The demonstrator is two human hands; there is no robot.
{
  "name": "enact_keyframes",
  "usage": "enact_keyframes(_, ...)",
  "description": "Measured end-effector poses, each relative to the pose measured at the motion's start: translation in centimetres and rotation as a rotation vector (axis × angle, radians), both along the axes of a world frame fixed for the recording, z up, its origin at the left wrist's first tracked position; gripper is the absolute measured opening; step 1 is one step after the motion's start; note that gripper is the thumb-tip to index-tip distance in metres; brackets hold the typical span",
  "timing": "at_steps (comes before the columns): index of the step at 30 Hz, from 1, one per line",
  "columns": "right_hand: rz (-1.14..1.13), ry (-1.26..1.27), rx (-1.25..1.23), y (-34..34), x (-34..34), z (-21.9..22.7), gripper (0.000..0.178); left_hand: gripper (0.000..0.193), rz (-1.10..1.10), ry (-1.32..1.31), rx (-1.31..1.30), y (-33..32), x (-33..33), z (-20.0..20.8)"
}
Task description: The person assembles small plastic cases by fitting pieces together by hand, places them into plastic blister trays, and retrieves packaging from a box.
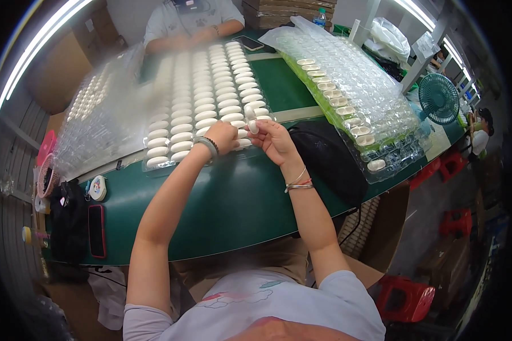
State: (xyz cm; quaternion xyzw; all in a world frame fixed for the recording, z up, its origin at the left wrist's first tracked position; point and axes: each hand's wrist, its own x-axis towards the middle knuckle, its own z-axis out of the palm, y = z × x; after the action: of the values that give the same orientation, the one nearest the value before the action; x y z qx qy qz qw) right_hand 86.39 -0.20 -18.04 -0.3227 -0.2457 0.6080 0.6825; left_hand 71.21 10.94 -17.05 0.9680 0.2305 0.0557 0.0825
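Note:
In front of me lies a clear plastic tray (164, 163) filled with rows of glossy white oval cases (182, 137). My right hand (275, 142) pinches one white oval case (253, 126) between thumb and fingers at the tray's near right corner. A paler oval piece stands just above the fingertips; whether it is that case's raised lid I cannot tell. Beside it, over the near rows, my left hand (223, 135) is closed with its fingers curled toward the right hand. What those fingers hold, if anything, is hidden.
On the right, stacked clear trays (352, 74) hold some oval cases over green sheeting. A black bag (327, 162) lies beside my right forearm. More trays (91, 122), a phone (96, 230) and a small white round item (98, 188) are left. Another person's arms (193, 38) rest opposite.

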Motion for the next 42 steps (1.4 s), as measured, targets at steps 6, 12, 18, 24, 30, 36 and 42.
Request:
enact_keyframes(6,-0.030,-0.062,-0.062,0.3,0.3,-0.9,0.016,0.017,0.057,-0.163,-0.155,-0.6,-0.1,-0.2)
enact_keyframes(12,-0.080,-0.001,-0.055,0.2,0.0,-1.2,0.016,0.021,0.007,-0.029,-0.192,0.2,0.2,-0.3)
enact_keyframes(18,-0.088,0.014,-0.072,0.2,0.0,-1.1,0.018,0.018,0.001,-0.058,-0.174,-0.6,-0.1,0.2)
enact_keyframes(24,-0.088,-0.009,-0.071,0.3,0.0,-1.3,0.018,0.015,0.002,-0.136,-0.237,-0.7,-0.7,-0.4)
enact_keyframes(30,-0.072,0.005,-0.066,0.2,0.0,-1.2,0.017,0.015,-0.031,-0.557,-0.040,-2.2,-2.3,-0.4)
enact_keyframes(36,0.049,-0.268,0.063,-0.5,-1.9,0.2,0.018,0.027,0.244,-0.644,-0.478,-7.2,-7.5,2.0)
enact_keyframes(42,0.142,-0.900,0.255,-2.5,-5.8,1.7,0.015,0.035,0.356,-0.771,-0.654,-9.1,-10.9,0.0)
